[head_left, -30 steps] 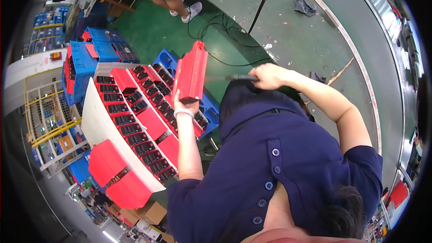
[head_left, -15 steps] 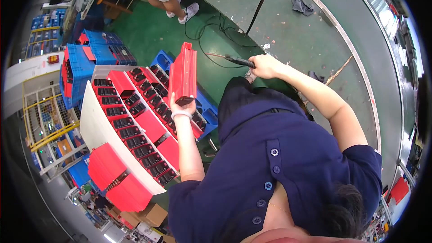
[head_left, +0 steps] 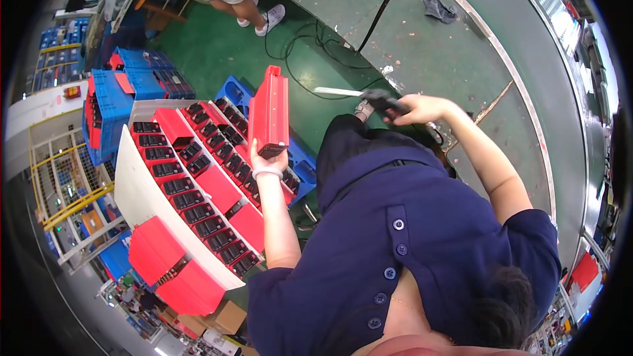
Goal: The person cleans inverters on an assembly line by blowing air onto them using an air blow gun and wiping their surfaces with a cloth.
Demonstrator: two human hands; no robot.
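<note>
My left hand (head_left: 268, 160), with a pale band at the wrist, grips the lower end of a long red metal case (head_left: 269, 109). The case stands nearly upright, with ridges along its side and a dark end panel near my palm. To the right, my right hand (head_left: 422, 109) is closed around the black handle of an air blow gun (head_left: 382, 100). Its long pale nozzle points left toward the case, with a gap between them. Left of the case, a white-edged board (head_left: 140, 188) bears rows of similar red cases with black ends (head_left: 188, 194).
Blue crates (head_left: 109, 102) with more red cases stand at far left. A green workbench (head_left: 422, 46) runs along the right, with a dark cloth (head_left: 440, 10) on it. Black cable (head_left: 290, 53) loops over the green floor. Another person's legs (head_left: 244, 10) are at the top.
My right hand has moved right and slightly down, and the air blow gun has turned so its body and nozzle show more broadly. My left hand still holds the red case in nearly the same place.
</note>
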